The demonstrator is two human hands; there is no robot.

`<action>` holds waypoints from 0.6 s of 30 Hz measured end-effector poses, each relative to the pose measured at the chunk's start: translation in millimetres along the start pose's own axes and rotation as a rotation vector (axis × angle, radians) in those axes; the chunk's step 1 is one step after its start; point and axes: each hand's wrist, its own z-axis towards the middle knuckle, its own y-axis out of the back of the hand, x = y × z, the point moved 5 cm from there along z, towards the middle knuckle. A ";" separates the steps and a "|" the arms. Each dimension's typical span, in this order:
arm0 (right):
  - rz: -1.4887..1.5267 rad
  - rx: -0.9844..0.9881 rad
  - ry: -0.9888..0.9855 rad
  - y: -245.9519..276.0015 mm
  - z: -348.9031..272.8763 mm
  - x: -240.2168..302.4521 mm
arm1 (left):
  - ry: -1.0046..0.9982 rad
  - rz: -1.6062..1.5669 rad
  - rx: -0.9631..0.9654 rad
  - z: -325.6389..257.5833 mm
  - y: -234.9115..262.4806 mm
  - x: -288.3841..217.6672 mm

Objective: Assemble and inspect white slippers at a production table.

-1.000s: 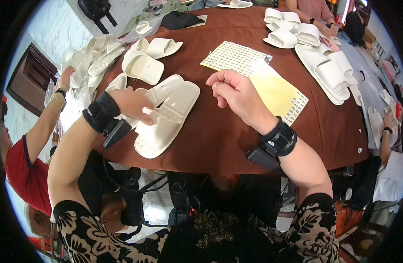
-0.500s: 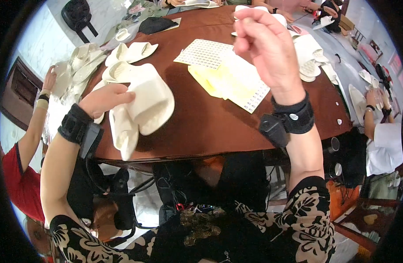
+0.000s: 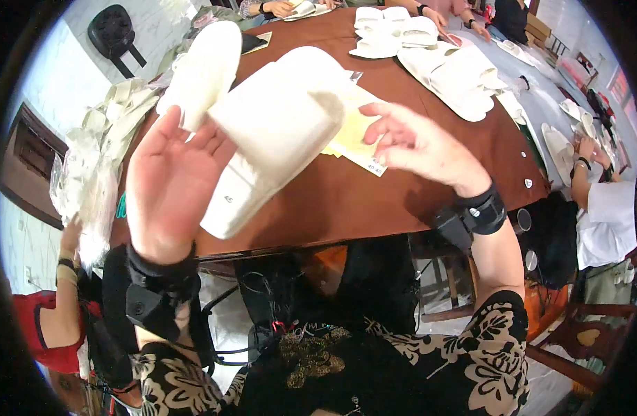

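Precariously, two white slippers (image 3: 280, 114) tilt above the worktop (image 3: 401, 215)
Left hand (image 3: 174, 187) grip unclear; if weak, they could drop; right hand (image 3: 426, 147) has parted, empty fingers

Right of the left fingers (image 3: 164, 130) is a white open-toed slipper (image 3: 270, 114); left of the right fingers (image 3: 383, 111), yellow rectangular papers (image 3: 353, 135).

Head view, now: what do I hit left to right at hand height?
Plastic-bagged slippers → person's left hand → raised white slipper → yellow sticker sheet → person's right hand → co-worker's hand.
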 end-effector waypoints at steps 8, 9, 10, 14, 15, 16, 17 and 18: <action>0.172 -0.152 0.060 -14.8 47.8 -4.4 | -0.077 -0.409 -0.084 29.4 -1.9 32.9; 0.195 -0.164 0.078 -9.6 59.0 -4.0 | -0.111 -0.400 -0.105 34.9 2.7 31.8; 0.219 -0.177 0.094 -4.9 70.4 -4.7 | -0.116 -0.395 -0.130 39.2 8.3 31.0; 0.176 -0.214 -0.065 10.0 120.6 -24.1 | -0.118 -0.172 -0.049 67.5 31.8 33.5; 0.176 -0.208 -0.067 11.2 126.1 -29.0 | -0.025 -0.187 -0.108 77.0 41.6 34.3; 0.107 -0.264 -0.061 15.0 130.3 -32.9 | 0.064 -0.208 -0.180 82.7 52.1 34.3; 0.030 -0.340 -0.086 20.0 132.1 -37.5 | 0.196 -0.247 -0.205 84.1 60.1 36.7; 0.034 -0.316 -0.050 20.1 132.0 -39.6 | 0.250 -0.248 -0.237 81.9 69.6 37.7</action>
